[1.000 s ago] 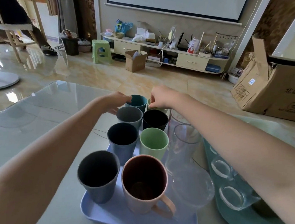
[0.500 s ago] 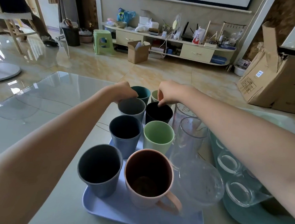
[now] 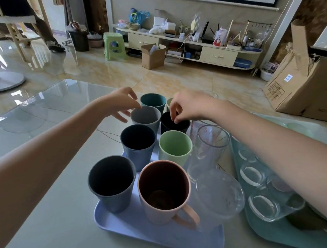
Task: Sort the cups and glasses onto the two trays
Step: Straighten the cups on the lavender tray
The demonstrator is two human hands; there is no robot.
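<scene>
While right hand (image 3: 187,106) fingers pinched black cup (image 3: 175,124) rim, left hand (image 3: 121,103) hovered loose, empty; cup probably light, rigid, rim grip suited.

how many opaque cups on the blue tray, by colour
On the lavender-blue plastic tray:
dark blue-grey cups: 2
pink handled mug: 1
light green cup: 1
grey cup: 1
black cup: 1
teal cup: 1
Total: 7, plus one pale cup mostly hidden.

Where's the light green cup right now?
In the head view the light green cup stands mid-tray on the blue tray, right column, between the black cup and the pink mug.
</scene>
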